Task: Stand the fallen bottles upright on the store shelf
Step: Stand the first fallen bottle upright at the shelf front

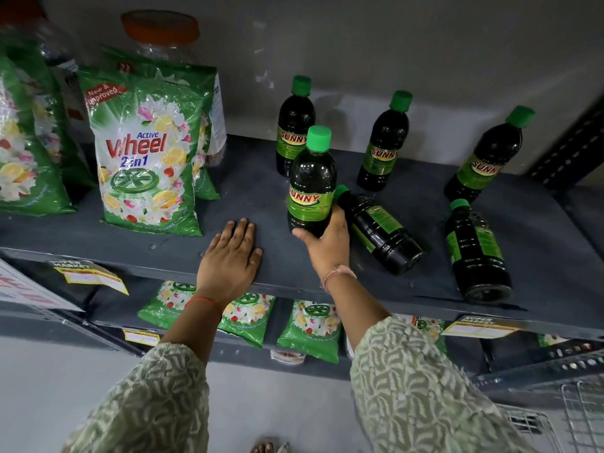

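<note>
- dark grey metal shelf point(248, 191) carries green-capped dark plastic bottles on its right half and green detergent pouches point(147, 158) on its left.
- three upright bottles point(382, 142) stand at the back; a fourth upright bottle point(312, 181) stands in front of the leftmost.
- two fallen bottles point(380, 230) lie right of it, nearer the front edge.
- more pouches point(309, 328) sit on the shelf below.

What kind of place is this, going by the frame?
Most likely a small supermarket or grocery aisle. Dark metal shelving holds repeated stock: Sunny bottles with green caps and Wheel detergent packs. Yellow price tags printed "Super Market" sit on the shelf edges.
</note>
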`<state>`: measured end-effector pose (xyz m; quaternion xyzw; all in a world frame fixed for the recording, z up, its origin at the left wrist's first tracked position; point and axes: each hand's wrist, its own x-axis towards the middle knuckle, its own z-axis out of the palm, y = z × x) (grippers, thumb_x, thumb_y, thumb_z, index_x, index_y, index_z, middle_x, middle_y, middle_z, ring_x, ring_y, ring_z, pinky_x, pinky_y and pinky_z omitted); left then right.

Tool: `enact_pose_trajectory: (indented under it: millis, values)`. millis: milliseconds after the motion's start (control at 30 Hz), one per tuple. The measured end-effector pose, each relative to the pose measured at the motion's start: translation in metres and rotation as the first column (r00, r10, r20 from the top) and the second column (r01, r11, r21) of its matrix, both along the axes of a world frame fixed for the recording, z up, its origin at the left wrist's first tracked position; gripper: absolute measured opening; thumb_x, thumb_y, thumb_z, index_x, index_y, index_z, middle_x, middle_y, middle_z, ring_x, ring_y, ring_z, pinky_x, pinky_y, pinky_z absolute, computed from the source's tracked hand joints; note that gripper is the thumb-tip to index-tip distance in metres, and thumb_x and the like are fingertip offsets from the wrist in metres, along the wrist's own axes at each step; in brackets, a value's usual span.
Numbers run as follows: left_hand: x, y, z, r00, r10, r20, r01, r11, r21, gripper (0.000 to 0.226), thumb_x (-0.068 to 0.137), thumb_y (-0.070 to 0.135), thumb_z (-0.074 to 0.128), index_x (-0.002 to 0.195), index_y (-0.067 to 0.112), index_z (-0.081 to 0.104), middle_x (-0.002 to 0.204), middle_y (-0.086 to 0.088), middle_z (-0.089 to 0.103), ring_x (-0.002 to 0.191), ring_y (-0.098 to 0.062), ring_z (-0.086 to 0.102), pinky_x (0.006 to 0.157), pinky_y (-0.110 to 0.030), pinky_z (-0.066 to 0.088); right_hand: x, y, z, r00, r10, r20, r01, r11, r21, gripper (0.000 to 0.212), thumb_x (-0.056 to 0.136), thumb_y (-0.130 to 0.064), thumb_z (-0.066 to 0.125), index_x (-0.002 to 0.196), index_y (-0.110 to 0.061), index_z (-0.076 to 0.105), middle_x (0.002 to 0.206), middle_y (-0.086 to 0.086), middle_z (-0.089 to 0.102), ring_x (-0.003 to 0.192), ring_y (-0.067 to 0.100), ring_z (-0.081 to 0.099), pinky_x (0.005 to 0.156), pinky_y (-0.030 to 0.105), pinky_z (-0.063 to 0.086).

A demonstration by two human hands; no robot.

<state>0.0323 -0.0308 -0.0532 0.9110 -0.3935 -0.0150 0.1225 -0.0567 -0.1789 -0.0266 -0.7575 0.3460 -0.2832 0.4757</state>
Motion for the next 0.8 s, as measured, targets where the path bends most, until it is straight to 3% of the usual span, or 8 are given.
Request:
enact_pose_trajectory:
  millis: [67,200,333,633,800]
  values:
    - [0.0,0.0,0.0,1.0,0.002,-0.01,-0.002,1.0,0.001,0.084,0.072,0.052,-0.006,0.144,0.014,0.014,0.157,-0.004,0.014,0.145,-0.021,0.008,0.118,-0.035,0.008,-0.002,-0.003,-0.002,1.0,0.024,-0.011,-0.024,0.999,0.037,0.069,0.074,-0.009,0.073,0.132,-0.006,0.037,0.129,0.014,0.053,0.12,0.027,0.049,0.094,0.022,0.034]
    - [0.0,-0.001,0.001,1.0,0.007,-0.027,-0.007,1.0,0.004,0.073,0.08,0.048,0.002,0.144,0.015,0.013,0.157,-0.004,0.013,0.145,-0.02,0.007,0.118,-0.035,0.006,-0.005,-0.006,-0.003,0.995,0.103,-0.017,-0.102,0.993,0.054,0.082,0.078,-0.002,0.066,0.144,-0.011,0.019,0.143,0.012,0.043,0.131,0.023,0.039,0.107,0.027,0.028]
    - [0.001,0.0,0.001,1.0,0.0,-0.02,0.001,1.0,0.01,0.078,0.076,0.051,-0.002,0.144,0.014,0.013,0.157,-0.004,0.013,0.145,-0.021,0.007,0.118,-0.035,0.007,-0.003,-0.007,-0.002,0.997,0.071,0.014,-0.072,0.996,0.056,0.1,0.063,-0.01,0.081,0.142,-0.011,0.02,0.143,0.013,0.04,0.13,0.022,0.04,0.111,0.035,0.032]
    - [0.0,0.0,0.004,0.999,-0.022,-0.024,0.022,1.0,0.013,0.086,0.07,0.053,-0.008,0.144,0.014,0.012,0.157,-0.004,0.012,0.145,-0.021,0.006,0.118,-0.036,0.006,-0.004,-0.003,-0.002,0.999,0.022,-0.045,-0.019,0.998,0.067,0.067,0.071,-0.012,0.075,0.128,-0.005,0.041,0.126,0.015,0.056,0.116,0.028,0.053,0.094,0.028,0.04]
    - [-0.002,-0.001,0.009,0.997,-0.006,-0.071,0.008,0.999,0.038,0.056,0.095,0.037,0.019,0.144,0.014,0.008,0.158,-0.004,0.007,0.145,-0.02,0.002,0.119,-0.034,0.004,-0.028,0.017,0.002,0.998,0.02,-0.052,-0.018,0.999,0.041,0.063,0.073,-0.011,0.074,0.127,-0.006,0.042,0.124,0.013,0.057,0.114,0.026,0.054,0.096,0.032,0.043]
